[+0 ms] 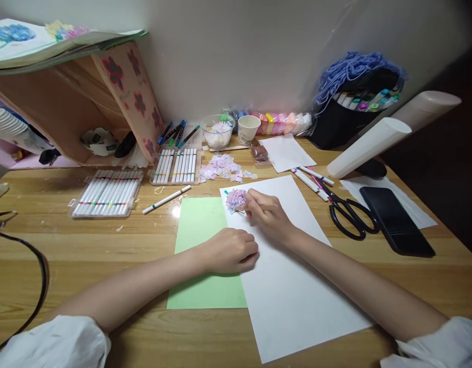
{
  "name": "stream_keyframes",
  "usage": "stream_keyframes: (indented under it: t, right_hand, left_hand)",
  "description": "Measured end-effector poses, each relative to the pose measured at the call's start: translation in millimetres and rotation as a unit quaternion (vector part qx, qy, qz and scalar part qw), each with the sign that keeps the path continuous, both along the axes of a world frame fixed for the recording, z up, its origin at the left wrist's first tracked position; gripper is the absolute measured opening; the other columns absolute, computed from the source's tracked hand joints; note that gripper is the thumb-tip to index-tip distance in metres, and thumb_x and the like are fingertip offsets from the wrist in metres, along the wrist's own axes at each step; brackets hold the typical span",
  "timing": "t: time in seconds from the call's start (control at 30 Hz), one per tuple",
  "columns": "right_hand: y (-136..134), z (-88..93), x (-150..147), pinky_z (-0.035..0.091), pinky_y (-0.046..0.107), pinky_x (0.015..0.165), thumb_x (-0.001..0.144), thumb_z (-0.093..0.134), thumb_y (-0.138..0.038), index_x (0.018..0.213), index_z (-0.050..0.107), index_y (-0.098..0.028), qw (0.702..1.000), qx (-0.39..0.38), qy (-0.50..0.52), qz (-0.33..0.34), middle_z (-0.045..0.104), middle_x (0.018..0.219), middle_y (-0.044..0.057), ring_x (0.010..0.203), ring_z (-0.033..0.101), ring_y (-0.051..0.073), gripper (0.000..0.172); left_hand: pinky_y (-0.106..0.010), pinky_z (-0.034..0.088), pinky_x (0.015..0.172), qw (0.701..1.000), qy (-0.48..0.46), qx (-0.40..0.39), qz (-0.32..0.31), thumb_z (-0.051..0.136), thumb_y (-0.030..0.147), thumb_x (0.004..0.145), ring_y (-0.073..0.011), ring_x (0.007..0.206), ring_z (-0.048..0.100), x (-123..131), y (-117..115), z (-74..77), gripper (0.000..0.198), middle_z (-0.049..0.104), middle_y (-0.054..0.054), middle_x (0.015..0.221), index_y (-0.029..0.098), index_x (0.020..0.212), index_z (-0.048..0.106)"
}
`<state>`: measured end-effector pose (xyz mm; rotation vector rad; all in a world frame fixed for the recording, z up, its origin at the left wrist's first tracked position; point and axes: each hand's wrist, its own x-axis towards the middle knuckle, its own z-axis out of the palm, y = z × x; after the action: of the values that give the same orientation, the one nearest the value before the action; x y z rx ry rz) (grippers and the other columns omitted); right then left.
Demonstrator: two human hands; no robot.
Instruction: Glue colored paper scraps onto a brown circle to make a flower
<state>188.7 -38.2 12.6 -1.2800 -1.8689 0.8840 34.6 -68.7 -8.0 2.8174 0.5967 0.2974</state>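
The cluster of small pink and purple paper pieces (236,198) sits on the upper left corner of the white sheet (289,286). The right hand (267,215) is just beside it and pinches a thin wooden stick (273,206) between thumb and fingers. The left hand (230,250) is curled into a loose fist and rests where the white sheet meets the green sheet (199,255). Behind lie loose paper pieces (220,167), 1 single marker (166,199) and 2 marker cases (105,193). Black scissors (349,212) and a phone (397,221) lie to the right.
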Motion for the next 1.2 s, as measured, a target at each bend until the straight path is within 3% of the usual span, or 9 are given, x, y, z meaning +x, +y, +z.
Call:
stream_keyframes:
  t: [0.17,0.3,0.67,1.2]
  right_hand:
    - [24,23.7,-27,0.03,0.026,0.055,0.096,0.034,-0.035,0.056,0.034,-0.022,0.997,-0.008,-0.079,-0.013,0.04,0.042,-0.004,0.047,0.045,0.013,0.042]
    - [34,31.3,-38,0.025,0.027,0.053,0.095,0.036,-0.032,0.056,0.03,-0.022,0.991,0.001,-0.133,-0.01,0.037,0.042,-0.004,0.046,0.04,0.013,0.04]
    - [13,11.9,-16,0.033,0.026,0.05,0.094,0.034,-0.046,0.052,0.041,-0.021,0.997,0.058,0.017,-0.039,0.046,0.042,-0.003,0.044,0.044,0.011,0.049]
    - [11,1.3,-17,0.037,0.026,0.049,0.093,0.035,-0.052,0.056,0.045,-0.021,0.995,0.045,0.065,-0.06,0.047,0.039,-0.003,0.042,0.044,0.012,0.049]
  left_hand:
    - [-0.029,0.033,0.054,1.0,0.006,-0.006,-0.004,0.042,0.024,0.088,-0.0111,0.055,0.05,-1,0,1.0,0.028,0.058,0.0,0.063,0.018,0.064,0.054]
    - [-0.029,0.032,0.054,1.0,0.003,-0.009,-0.003,0.042,0.022,0.087,-0.0107,0.055,0.049,-1,0,0.3,0.026,0.058,0.0,0.064,0.018,0.064,0.054]
    - [-0.029,0.032,0.053,1.0,-0.001,-0.016,0.007,0.044,0.024,0.087,-0.011,0.055,0.05,0,-1,-2.3,0.026,0.06,-0.001,0.066,0.018,0.065,0.056]
    - [-0.028,0.032,0.053,1.0,-0.005,-0.012,0.012,0.044,0.026,0.087,-0.0115,0.055,0.05,0,-1,-3.3,0.027,0.061,-0.001,0.065,0.018,0.065,0.057]
